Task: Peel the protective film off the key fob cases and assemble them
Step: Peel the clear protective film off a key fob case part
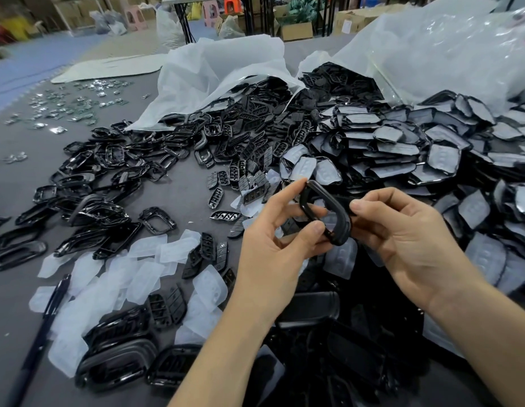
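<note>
Key fob case (342,233) sits mid-frame, pinched in both my hands: left hand (273,248) fingers curled round the near rim, right hand (402,230) nipping the far side. Peeled films (108,277) lower left, so some are done, but the film-covered pile (402,142) upper right is still huge.

A black pen (46,321) lies on the grey table (185,198), to my left. Beyond it, I see cardboard boxes (296,32) and pink stools (135,16).

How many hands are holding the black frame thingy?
2. The left hand pinches the black frame from the left, the right hand from the right. No others visible.
</note>
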Action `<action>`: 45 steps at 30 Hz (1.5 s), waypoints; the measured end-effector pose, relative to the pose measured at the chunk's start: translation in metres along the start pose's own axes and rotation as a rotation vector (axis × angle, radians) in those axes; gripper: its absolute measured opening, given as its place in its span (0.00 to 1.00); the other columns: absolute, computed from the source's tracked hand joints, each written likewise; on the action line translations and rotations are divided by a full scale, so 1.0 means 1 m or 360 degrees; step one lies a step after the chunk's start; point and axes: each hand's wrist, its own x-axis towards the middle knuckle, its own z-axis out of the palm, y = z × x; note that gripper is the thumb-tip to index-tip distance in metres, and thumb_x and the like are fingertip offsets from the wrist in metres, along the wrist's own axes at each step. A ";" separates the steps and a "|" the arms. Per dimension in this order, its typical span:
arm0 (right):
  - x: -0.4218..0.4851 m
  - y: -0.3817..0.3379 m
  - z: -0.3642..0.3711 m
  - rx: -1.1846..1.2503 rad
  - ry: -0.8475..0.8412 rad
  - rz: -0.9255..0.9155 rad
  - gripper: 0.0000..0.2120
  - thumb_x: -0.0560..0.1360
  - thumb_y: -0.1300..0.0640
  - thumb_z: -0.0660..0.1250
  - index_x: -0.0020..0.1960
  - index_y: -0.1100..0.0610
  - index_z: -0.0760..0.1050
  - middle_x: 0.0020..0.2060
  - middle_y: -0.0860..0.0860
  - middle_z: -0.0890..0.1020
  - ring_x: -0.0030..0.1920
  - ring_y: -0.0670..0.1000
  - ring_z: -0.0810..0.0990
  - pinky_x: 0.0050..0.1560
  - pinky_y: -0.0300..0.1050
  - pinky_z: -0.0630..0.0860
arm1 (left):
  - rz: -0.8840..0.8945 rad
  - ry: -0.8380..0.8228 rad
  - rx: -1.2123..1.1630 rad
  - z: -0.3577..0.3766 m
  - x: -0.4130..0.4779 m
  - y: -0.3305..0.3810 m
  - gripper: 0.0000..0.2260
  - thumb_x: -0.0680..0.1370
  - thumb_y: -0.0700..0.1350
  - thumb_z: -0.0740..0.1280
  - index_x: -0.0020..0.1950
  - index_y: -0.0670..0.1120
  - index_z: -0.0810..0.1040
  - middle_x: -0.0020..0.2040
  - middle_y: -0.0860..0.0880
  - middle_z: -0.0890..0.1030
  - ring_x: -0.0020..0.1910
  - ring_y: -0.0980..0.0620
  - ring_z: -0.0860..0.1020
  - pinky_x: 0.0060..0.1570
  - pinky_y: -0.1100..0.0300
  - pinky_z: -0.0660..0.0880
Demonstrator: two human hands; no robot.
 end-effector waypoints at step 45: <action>-0.009 0.005 0.007 -0.0553 -0.0351 -0.0146 0.11 0.66 0.70 0.73 0.44 0.57 0.79 0.36 0.50 0.85 0.36 0.45 0.83 0.38 0.33 0.77 | 0.0082 0.0377 0.0466 -0.001 -0.002 0.002 0.12 0.74 0.37 0.71 0.45 0.57 0.82 0.34 0.55 0.83 0.34 0.61 0.79 0.38 0.69 0.76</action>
